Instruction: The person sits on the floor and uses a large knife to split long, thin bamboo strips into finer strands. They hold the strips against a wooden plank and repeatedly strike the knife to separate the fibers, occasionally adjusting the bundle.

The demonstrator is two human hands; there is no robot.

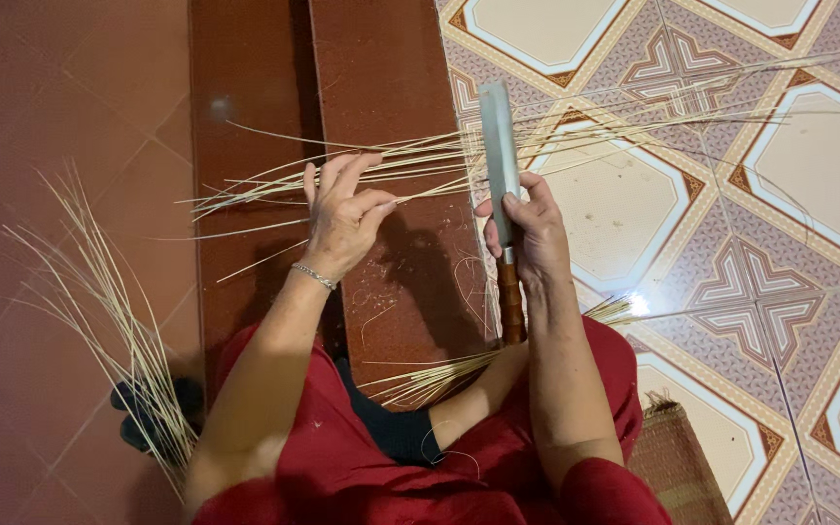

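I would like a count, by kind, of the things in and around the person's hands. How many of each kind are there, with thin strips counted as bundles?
Knife with wooden handle, in the right hand: 1
Bundles of thin pale strips: 3, under the left hand, on the lap, at the left
Bracelet: 1
Woven mat: 1
Total: 6

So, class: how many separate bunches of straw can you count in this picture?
3. One bunch lies across the step, under the left hand, beside the knife in the right hand. One bunch fans over the left floor. One rests on the lap, partly hidden.
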